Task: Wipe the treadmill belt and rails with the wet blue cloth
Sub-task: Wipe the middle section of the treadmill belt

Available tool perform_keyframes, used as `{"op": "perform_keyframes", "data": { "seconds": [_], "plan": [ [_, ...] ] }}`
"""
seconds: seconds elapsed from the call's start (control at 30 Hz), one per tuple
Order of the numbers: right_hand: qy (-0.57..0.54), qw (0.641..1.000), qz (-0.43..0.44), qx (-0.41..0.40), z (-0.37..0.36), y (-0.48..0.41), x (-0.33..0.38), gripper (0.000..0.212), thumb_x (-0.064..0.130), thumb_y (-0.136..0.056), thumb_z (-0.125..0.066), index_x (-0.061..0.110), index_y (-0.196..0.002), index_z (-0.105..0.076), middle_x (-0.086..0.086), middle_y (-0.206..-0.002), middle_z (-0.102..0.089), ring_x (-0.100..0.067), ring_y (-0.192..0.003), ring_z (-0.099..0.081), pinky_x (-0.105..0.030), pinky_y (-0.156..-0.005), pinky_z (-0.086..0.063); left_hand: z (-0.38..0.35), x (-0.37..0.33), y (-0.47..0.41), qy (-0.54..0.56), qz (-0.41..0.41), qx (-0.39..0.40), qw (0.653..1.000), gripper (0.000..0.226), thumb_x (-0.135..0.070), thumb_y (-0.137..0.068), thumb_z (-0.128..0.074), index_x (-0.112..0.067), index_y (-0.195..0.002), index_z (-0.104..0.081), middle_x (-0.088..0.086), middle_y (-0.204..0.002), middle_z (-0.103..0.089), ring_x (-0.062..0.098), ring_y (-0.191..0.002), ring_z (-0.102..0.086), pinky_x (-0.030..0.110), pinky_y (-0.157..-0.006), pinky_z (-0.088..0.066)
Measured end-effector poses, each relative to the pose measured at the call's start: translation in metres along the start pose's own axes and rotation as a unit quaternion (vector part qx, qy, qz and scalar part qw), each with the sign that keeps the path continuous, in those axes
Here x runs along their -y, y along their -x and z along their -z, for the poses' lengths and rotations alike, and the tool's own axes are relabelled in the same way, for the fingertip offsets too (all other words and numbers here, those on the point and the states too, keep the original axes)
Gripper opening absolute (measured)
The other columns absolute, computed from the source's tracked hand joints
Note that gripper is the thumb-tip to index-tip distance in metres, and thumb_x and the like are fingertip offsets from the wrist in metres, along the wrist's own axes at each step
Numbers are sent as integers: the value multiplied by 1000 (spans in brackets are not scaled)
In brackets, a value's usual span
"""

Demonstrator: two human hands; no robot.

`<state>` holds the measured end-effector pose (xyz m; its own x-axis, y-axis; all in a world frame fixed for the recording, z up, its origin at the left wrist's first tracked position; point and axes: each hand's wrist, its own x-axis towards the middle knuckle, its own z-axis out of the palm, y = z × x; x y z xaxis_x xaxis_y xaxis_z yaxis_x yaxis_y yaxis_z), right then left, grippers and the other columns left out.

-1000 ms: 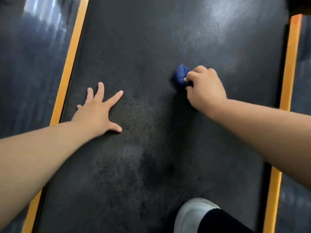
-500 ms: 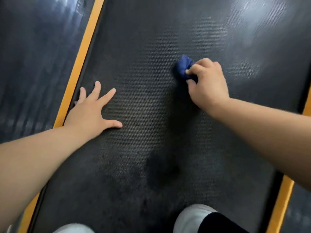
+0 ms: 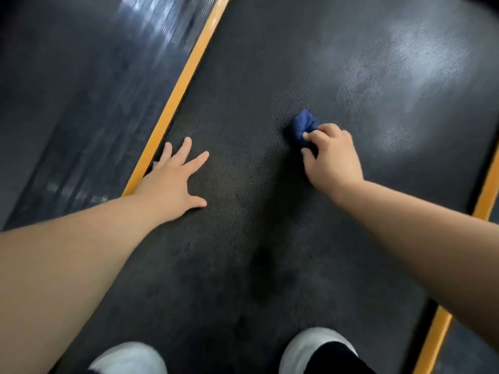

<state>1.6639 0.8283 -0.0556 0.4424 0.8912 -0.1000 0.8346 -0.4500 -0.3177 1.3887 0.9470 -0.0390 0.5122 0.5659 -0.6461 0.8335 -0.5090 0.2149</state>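
One head-worn camera looks steeply down onto the treadmill belt (image 3: pixel 256 63) from close above. Its tilt sets the left rail (image 3: pixel 175 97) and right rail (image 3: pixel 434 338) slanting across the frame, the wearer's shoes (image 3: pixel 310 346) at the bottom edge

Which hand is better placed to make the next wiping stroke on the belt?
Right. The right hand grips the bunched blue cloth against the belt, mid-width. The left hand lies flat on the belt, fingers spread, beside the orange strip, holding nothing; it looks like a brace.
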Motion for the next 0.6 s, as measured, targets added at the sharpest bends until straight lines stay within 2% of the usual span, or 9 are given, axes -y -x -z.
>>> {"op": "perform_keyframes", "data": {
  "seconds": [0.07,0.17,0.23,0.3,0.37,0.4,0.47,0.53,0.6],
  "plan": [
    [-4,993,84,86,-3,37,35,29,24,-86,-61,16,-113,-67,-9,-117,-55,-37,-102,-49,-41,-89,-44,-5,0,15,-20,18,26,999,104,-53,-77,-70,-45,-148,5,-4,-155,27,29,-144,15,52,-116,-16],
    [28,923,271,272,-1,75,61,29,29,-93,-53,25,-120,-62,-1,-124,-49,-28,-108,-44,-42,-85,-47,-18,-9,33,-24,53,66,996,109,-50,-77,-72,-47,-145,13,3,-151,35,33,-143,20,55,-114,-20],
    [14,948,241,207,-1,54,49,27,24,-90,-57,23,-115,-66,-4,-119,-54,-32,-105,-47,-41,-84,-48,-30,-10,31,-16,63,60,996,109,-43,-79,-72,-48,-144,15,1,-150,37,34,-142,22,56,-112,-24],
    [-7,993,102,62,-4,11,33,26,19,-86,-62,18,-110,-69,-9,-114,-58,-37,-101,-50,-38,-86,-44,-37,-6,25,-14,68,45,997,109,-38,-82,-71,-49,-142,18,0,-149,39,33,-141,24,57,-113,-22],
    [15,1000,23,3,-5,-12,26,25,19,-87,-60,15,-110,-69,-10,-114,-57,-36,-101,-48,-38,-87,-43,-40,-5,24,-15,74,49,996,109,-35,-83,-71,-50,-141,20,-2,-148,40,32,-141,25,56,-113,-20],
    [21,999,47,0,-8,-10,28,25,20,-86,-59,15,-109,-68,-10,-113,-57,-35,-100,-48,-40,-85,-45,-42,-5,23,-11,75,43,996,110,-36,-82,-71,-51,-141,20,-3,-148,40,31,-141,25,55,-113,-21],
    [-7,985,171,36,-17,19,45,22,22,-84,-59,17,-103,-69,-7,-108,-59,-33,-94,-50,-45,-78,-50,-45,-3,28,0,88,3,996,109,-41,-81,-71,-52,-141,19,-5,-150,37,28,-142,22,51,-112,-28],
    [-33,935,329,130,-28,66,57,21,25,-82,-56,21,-97,-70,-3,-101,-60,-30,-87,-52,-42,-66,-52,-52,-3,39,5,109,-41,993,104,-47,-81,-68,-49,-144,14,-2,-154,30,28,-144,17,50,-112,-28],
    [-12,888,412,205,-29,84,59,21,24,-81,-57,22,-97,-71,-3,-100,-61,-29,-84,-54,-39,-61,-52,-60,-5,47,18,141,-70,987,99,-51,-82,-65,-45,-147,10,4,-156,24,31,-145,13,52,-114,-21]
  ]
}}
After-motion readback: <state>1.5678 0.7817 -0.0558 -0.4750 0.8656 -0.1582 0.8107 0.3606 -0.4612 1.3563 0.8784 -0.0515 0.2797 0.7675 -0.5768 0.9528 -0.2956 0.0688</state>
